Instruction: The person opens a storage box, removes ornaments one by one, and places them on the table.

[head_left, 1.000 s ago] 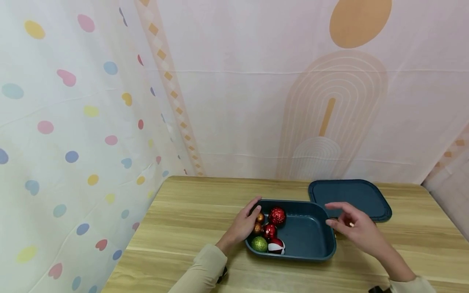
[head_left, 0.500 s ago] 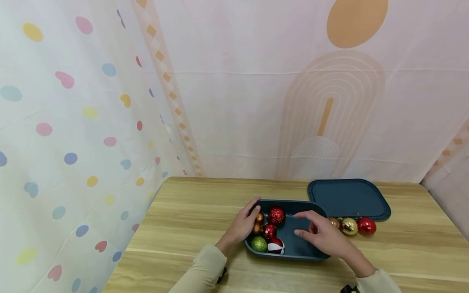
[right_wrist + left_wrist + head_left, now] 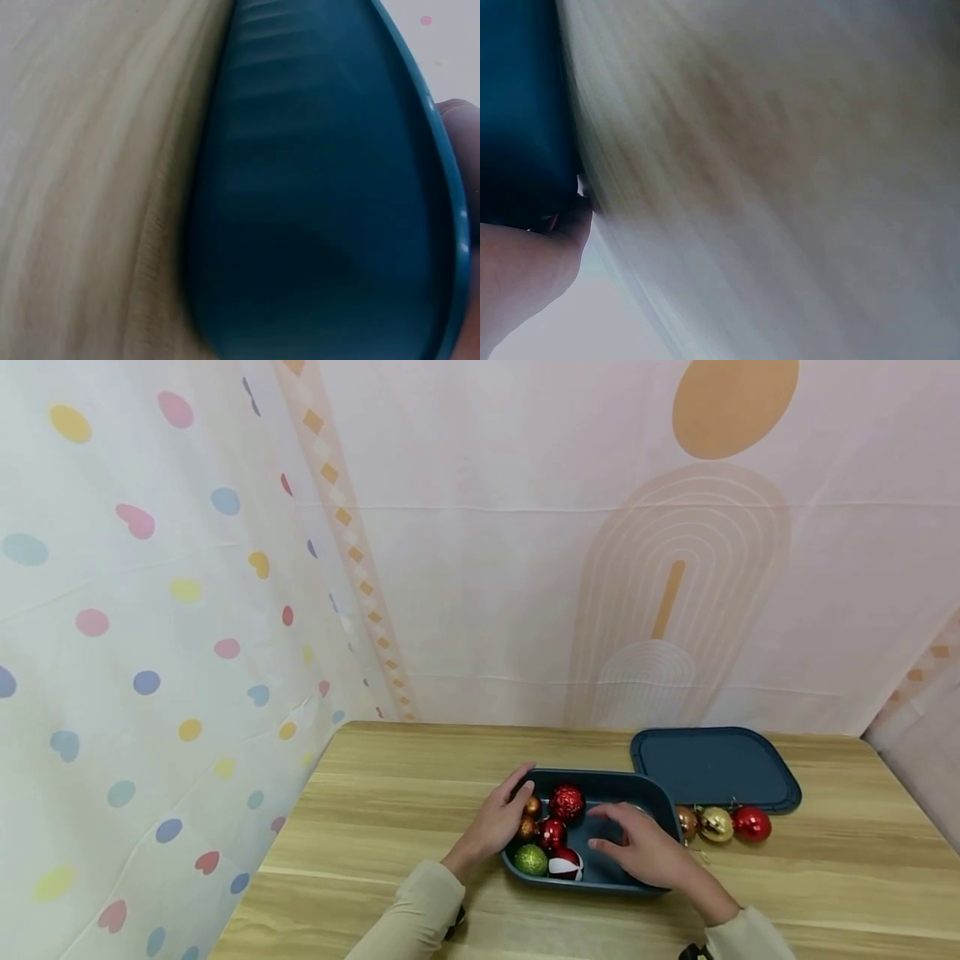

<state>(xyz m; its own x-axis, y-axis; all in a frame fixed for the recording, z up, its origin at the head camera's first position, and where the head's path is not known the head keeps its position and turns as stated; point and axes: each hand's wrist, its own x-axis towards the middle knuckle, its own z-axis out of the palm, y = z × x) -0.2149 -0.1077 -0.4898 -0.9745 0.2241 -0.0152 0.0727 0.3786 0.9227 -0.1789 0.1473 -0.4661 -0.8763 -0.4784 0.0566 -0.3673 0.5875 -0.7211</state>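
A dark blue rectangular box (image 3: 632, 850) stands on the table, with several Christmas baubles in its left part. They include a glittery red bauble (image 3: 567, 802), a shiny red one (image 3: 552, 832), a glittery green one (image 3: 531, 860), a red-and-white one (image 3: 566, 864) and copper ones (image 3: 527, 827). My left hand (image 3: 497, 818) grips the box's left end, thumb over the rim. Over the right half reaches my right hand (image 3: 647, 847), thumb and index finger apart, pointing at the baubles; nothing shows between them. In the right wrist view, the box wall (image 3: 322, 172) hides most of that hand.
A flat dark blue lid (image 3: 716, 768) lies behind the box to the right. In front of it sit a copper bauble (image 3: 686, 823), a gold bauble (image 3: 716, 824) and a red bauble (image 3: 752, 824) in a row. Wooden tabletop (image 3: 390, 802) surrounds them; patterned curtains hang behind.
My right hand has moved left from over the row of baubles near the lid to above the inside of the box. My left hand has stayed on the box's left end.
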